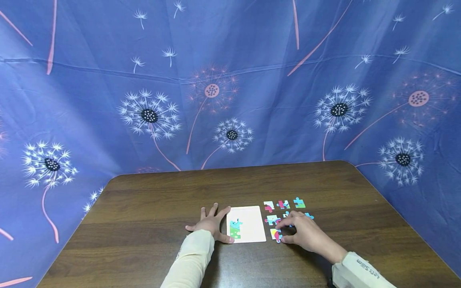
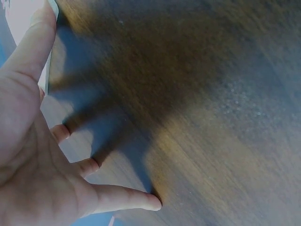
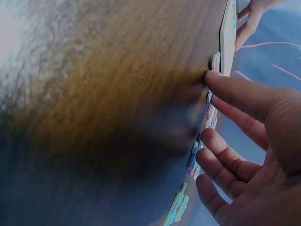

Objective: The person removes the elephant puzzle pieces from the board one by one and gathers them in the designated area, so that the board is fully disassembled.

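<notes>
A white puzzle tray [image 1: 251,227] lies on the table, with a green-and-blue puzzle section [image 1: 235,233] in its lower left corner. My left hand [image 1: 210,225] is spread at its left side, the thumb resting on the lower left corner and the other fingers on the wood. My right hand [image 1: 306,232] hovers low over loose pieces, thumb and index finger apart at the right edge of a yellow-and-red puzzle piece [image 1: 275,235]. That piece lies flat. In the right wrist view the thumb [image 3: 235,88] is close beside it; contact is hard to judge.
Several other puzzle pieces lie in rows right of the tray, including a red-and-white piece [image 1: 269,205] and a blue-and-green piece [image 1: 299,203]. My right hand partly covers some. A blue dandelion-print cloth [image 1: 266,120] hangs behind the brown table [image 1: 151,208].
</notes>
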`<state>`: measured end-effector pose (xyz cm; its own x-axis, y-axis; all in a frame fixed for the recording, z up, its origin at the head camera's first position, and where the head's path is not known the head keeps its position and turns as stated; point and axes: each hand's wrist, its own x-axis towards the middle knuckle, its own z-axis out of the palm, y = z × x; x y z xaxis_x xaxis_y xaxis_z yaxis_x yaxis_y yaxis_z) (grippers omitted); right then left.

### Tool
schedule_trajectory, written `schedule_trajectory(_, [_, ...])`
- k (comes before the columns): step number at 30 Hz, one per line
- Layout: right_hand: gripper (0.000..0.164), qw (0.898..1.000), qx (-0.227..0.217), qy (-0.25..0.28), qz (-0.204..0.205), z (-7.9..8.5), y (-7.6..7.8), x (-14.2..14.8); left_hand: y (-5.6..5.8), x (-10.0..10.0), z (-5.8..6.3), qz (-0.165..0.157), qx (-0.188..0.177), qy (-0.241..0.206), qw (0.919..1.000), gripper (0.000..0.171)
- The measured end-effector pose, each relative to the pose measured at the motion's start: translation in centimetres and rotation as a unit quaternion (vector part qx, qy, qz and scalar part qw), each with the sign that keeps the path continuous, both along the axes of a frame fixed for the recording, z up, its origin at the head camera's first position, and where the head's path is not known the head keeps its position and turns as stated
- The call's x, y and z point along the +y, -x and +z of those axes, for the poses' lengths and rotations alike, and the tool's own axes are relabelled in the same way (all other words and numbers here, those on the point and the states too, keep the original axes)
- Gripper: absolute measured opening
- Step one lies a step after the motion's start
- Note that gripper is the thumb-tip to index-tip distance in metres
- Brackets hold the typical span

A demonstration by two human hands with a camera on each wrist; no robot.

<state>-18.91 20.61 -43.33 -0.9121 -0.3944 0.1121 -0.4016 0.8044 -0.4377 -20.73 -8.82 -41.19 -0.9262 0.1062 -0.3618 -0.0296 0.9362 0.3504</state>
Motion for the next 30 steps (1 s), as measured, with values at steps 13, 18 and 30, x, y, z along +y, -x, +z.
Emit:
schedule_trajectory(13, [0.028, 0.999, -0.01, 0.02, -0.023, 0.3, 0.2, -0.3, 0.2, -0.2, -0.4, 0.0, 0.005, 0.0, 1.0, 0.099])
schedule_trajectory(18, [0.022, 0.997, -0.003, 0.074, -0.01, 0.3, 0.5, -0.7, 0.2, -0.2, -0.3, 0.001, 0.004, -0.003, 1.0, 0.099])
schedule_trajectory(30, [0.025, 0.99, -0.013, 0.138, 0.025, 0.7, 0.9, -3.6, -0.1, -0.1, 0.0, 0.002, 0.001, -0.007, 1.0, 0.099])
